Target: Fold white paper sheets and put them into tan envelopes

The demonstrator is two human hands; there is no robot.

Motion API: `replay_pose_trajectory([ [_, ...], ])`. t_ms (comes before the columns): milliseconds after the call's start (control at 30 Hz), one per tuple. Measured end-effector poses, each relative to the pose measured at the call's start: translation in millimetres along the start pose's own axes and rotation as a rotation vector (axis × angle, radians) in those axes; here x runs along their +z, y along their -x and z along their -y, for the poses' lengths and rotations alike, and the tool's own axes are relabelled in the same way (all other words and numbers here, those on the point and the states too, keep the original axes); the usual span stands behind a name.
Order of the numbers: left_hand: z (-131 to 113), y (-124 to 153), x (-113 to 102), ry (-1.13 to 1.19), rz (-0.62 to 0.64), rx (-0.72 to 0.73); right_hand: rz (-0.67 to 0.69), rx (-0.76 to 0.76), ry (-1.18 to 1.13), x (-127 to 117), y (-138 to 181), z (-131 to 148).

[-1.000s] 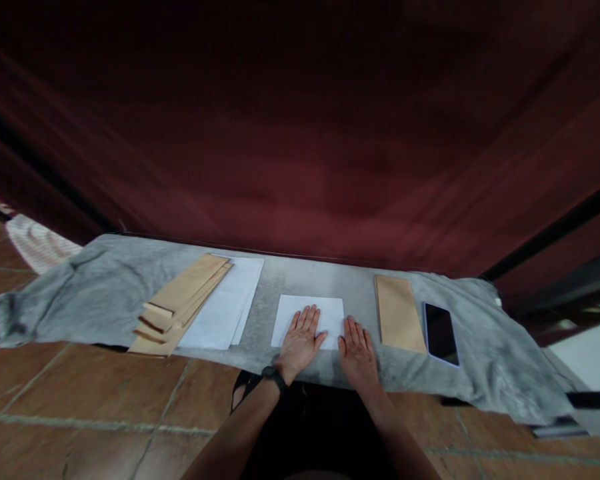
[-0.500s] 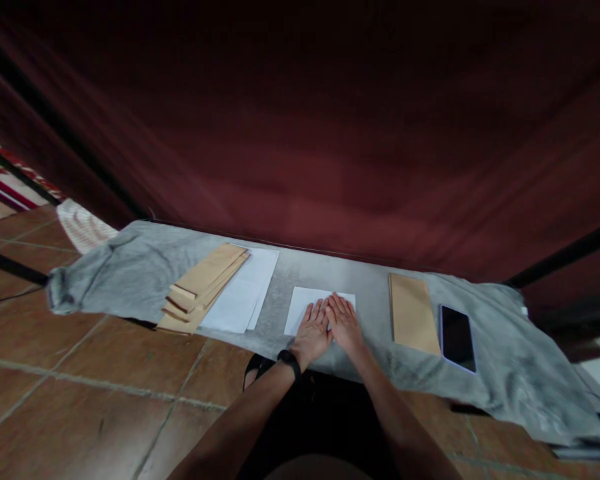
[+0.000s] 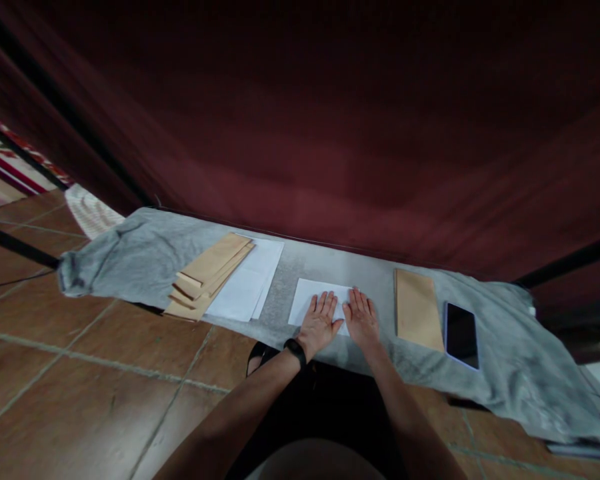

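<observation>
A white sheet of paper [image 3: 304, 293], seemingly folded to a smaller size, lies in front of me on the grey cloth. Flat on its middle rests my left hand [image 3: 321, 323], fingers stretched out, a black band on the wrist. My right hand [image 3: 362, 317] presses flat over the sheet's right edge, its fingers straight and pointing away from me. A small gap separates the two hands, and parts of the paper are covered by them. Neither hand grips anything.
Left of the sheet, several brown paper envelopes [image 3: 211, 268] overlap larger white sheets [image 3: 247, 283]. To the right lie another brown envelope stack [image 3: 419, 309] and a phone [image 3: 461, 335]. Grey cloth [image 3: 130, 257] covers the narrow surface; a dark red curtain [image 3: 300, 167] rises behind.
My hands, which were together with the right overlapping the left, have moved apart. The right hand has slid to the paper's right edge. The whole view has shifted slightly.
</observation>
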State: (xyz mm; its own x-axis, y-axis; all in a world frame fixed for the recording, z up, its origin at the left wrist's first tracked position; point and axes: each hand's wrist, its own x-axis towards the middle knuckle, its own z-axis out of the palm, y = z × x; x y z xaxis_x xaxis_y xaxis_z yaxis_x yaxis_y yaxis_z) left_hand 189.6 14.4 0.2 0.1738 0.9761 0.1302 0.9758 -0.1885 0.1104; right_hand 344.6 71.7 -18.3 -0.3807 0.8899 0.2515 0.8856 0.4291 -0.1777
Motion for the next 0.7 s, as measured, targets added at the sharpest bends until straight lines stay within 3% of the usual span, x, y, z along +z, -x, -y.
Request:
replay_pose_trajectory([
  [300, -1.2, 0.1, -3.7, 0.012, 0.018, -0.013, -0.159, 0.084, -0.022, -1.2, 25.1, -6.7],
  [500, -0.1, 1.2, -5.8, 0.006, 0.025, 0.001, -0.122, -0.129, -0.151, -6.0, 47.0, 21.5],
  [700, 2.6, 4.8, -11.1, 0.045, 0.005, 0.003, -0.109, -0.110, -0.107, -8.6, 53.7, 24.7],
])
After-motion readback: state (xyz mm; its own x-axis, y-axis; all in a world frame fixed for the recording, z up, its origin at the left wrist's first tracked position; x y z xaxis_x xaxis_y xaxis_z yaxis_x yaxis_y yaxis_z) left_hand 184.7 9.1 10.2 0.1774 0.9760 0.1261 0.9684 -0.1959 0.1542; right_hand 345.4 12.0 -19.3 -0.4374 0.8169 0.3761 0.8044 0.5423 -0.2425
